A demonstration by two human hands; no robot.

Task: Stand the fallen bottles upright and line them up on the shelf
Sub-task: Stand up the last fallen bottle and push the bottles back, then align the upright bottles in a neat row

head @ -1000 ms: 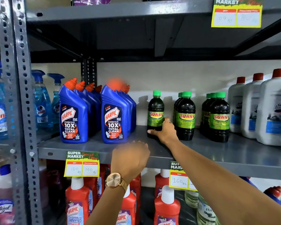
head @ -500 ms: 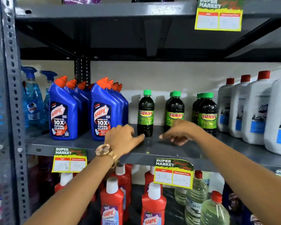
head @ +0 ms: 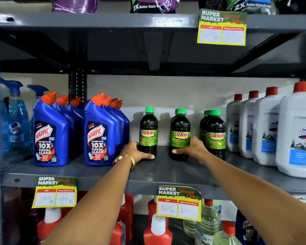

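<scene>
Left hand [head: 137, 152] gripping upright Sunny bottle [head: 148, 131], right hand [head: 193, 149] gripping neighbouring bottle [head: 180, 134]

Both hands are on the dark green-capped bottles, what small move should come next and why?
Probably slide the leftmost dark green-capped bottle, held by the left hand, forward level with the one in the right hand. All bottles already stand upright, but it sits slightly further back on the grey metal shelf.

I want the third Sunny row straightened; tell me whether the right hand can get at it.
Probably yes: the right hand grips the middle Sunny bottle, and the rightmost Sunny bottles stand right beside it, unobstructed.
</scene>
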